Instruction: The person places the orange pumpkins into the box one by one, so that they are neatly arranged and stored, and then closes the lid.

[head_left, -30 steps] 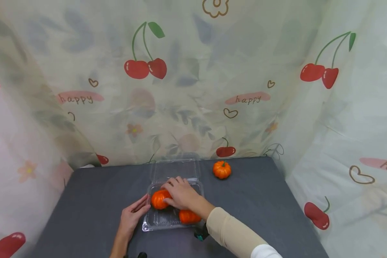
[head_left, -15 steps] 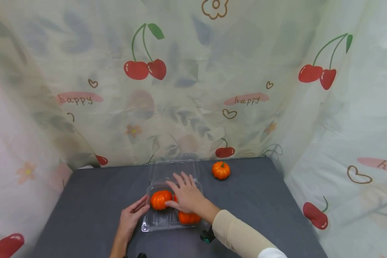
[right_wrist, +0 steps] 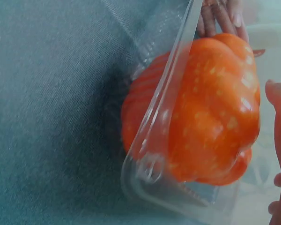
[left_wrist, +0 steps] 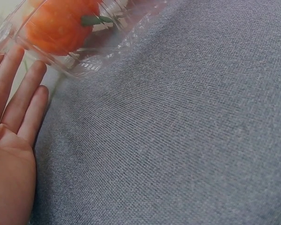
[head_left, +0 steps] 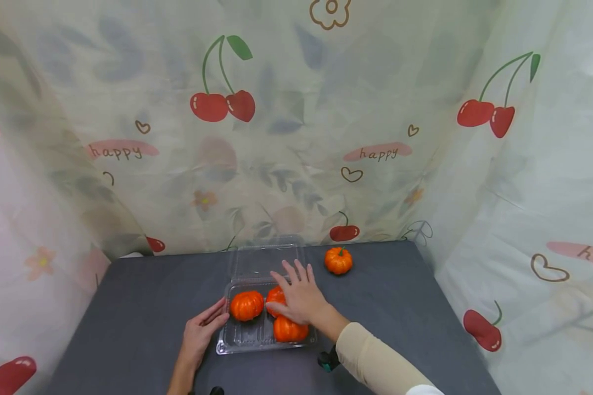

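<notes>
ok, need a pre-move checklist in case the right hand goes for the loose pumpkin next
1. Lid open: ok, folded back behind the container.
2. Room inside: ok, front-left space bare beside three pumpkins (left, back, front).
3. Right hand free: ok, fingers spread, holding nothing.
4. Right thumb clear of back pumpkin: cannot tell, they overlap in the head view.
5. Left hand steadying: cannot tell, fingers at container's left side, pressure not visible.
6. Loose pumpkin unobstructed: ok, stem up, right of the lid.
</notes>
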`<state>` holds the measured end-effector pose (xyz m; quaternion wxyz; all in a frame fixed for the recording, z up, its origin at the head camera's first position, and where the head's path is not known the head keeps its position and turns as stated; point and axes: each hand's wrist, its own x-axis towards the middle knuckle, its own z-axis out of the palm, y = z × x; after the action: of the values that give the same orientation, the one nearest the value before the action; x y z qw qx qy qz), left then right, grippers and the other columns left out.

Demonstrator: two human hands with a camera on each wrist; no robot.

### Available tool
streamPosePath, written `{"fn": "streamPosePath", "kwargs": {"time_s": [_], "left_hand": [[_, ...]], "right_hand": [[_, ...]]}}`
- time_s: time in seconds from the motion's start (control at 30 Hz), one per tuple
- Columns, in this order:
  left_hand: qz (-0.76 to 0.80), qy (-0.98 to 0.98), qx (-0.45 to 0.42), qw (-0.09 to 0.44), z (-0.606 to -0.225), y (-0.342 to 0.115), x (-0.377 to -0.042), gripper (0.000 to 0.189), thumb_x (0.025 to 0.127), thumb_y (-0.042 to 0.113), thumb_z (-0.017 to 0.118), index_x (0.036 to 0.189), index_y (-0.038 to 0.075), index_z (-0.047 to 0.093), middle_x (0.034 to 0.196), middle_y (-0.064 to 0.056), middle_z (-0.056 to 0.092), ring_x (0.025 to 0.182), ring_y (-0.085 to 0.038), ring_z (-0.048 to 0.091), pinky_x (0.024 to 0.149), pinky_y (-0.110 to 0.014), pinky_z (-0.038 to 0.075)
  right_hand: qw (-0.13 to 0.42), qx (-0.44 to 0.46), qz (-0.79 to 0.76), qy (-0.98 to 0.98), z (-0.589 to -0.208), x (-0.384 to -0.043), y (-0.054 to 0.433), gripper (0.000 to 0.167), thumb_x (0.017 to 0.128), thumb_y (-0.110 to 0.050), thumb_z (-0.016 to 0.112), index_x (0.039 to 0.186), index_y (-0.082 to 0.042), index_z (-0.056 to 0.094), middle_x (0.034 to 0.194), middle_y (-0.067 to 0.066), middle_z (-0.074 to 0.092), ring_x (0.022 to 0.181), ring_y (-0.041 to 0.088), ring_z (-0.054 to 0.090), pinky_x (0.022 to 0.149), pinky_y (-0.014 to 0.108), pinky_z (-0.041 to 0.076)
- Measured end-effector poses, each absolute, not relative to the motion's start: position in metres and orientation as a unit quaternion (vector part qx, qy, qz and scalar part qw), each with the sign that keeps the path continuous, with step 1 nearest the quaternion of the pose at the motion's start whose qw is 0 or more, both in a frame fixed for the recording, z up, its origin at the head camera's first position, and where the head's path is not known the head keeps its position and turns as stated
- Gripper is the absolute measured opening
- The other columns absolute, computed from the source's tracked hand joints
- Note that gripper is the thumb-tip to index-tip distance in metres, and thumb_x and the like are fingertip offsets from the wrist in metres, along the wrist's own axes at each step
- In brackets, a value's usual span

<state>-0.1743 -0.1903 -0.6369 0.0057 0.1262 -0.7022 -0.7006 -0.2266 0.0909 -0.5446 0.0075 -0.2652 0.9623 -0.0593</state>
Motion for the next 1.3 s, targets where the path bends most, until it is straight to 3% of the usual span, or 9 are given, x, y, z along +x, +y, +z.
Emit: {"fn": "streamPosePath", "kwargs": {"time_s": [0.4, 0.63, 0.93, 1.2, 1.3], "left_hand": [[-0.703, -0.7, 0.123, 0.009, -0.638, -0.19, -0.174, 0.055, 0.084, 0.016, 0.085, 0.135, 0.007, 0.067, 0.113, 0.019, 0.075, 0.103, 0.008, 0.07, 0.09, -0.009, 0.053], [-0.698, -0.704, 0.127, 0.006, -0.635, -0.188, -0.174, 0.057, 0.082, 0.021, 0.086, 0.135, 0.009, 0.067, 0.122, 0.007, 0.075, 0.104, 0.007, 0.07, 0.09, -0.009, 0.053], [-0.7, -0.703, 0.125, 0.006, -0.637, -0.193, -0.173, 0.056, 0.083, 0.018, 0.086, 0.135, 0.007, 0.067, 0.118, 0.015, 0.075, 0.104, 0.008, 0.069, 0.09, -0.009, 0.053], [-0.697, -0.706, 0.123, 0.01, -0.636, -0.193, -0.174, 0.057, 0.083, 0.019, 0.086, 0.136, 0.006, 0.066, 0.125, 0.005, 0.074, 0.103, 0.008, 0.069, 0.09, -0.009, 0.052], [-0.699, -0.705, 0.119, 0.015, -0.635, -0.192, -0.175, 0.057, 0.083, 0.017, 0.086, 0.135, 0.004, 0.066, 0.122, 0.008, 0.075, 0.102, 0.008, 0.07, 0.089, -0.009, 0.053]], "right_hand": [[-0.002, -0.241, -0.059, 0.969, -0.559, -0.239, 0.114, 0.076, 0.099, -0.073, 0.036, 0.161, -0.03, 0.029, 0.17, 0.011, 0.021, 0.156, 0.042, 0.02, 0.124, 0.069, 0.016], [-0.02, -0.223, -0.069, 0.972, -0.564, -0.246, 0.132, 0.076, 0.098, -0.072, 0.04, 0.159, -0.027, 0.034, 0.167, 0.013, 0.026, 0.155, 0.045, 0.023, 0.123, 0.071, 0.018], [-0.009, -0.185, -0.054, 0.981, -0.564, -0.254, 0.149, 0.079, 0.096, -0.075, 0.04, 0.159, -0.027, 0.035, 0.168, 0.013, 0.024, 0.156, 0.045, 0.021, 0.124, 0.069, 0.017], [-0.028, -0.154, -0.072, 0.985, -0.574, -0.268, 0.168, 0.081, 0.095, -0.075, 0.045, 0.157, -0.023, 0.039, 0.167, 0.017, 0.025, 0.153, 0.048, 0.022, 0.123, 0.07, 0.016], [-0.035, -0.141, -0.072, 0.987, -0.578, -0.273, 0.176, 0.082, 0.093, -0.076, 0.045, 0.157, -0.024, 0.039, 0.167, 0.017, 0.023, 0.153, 0.049, 0.019, 0.123, 0.072, 0.014]]}}
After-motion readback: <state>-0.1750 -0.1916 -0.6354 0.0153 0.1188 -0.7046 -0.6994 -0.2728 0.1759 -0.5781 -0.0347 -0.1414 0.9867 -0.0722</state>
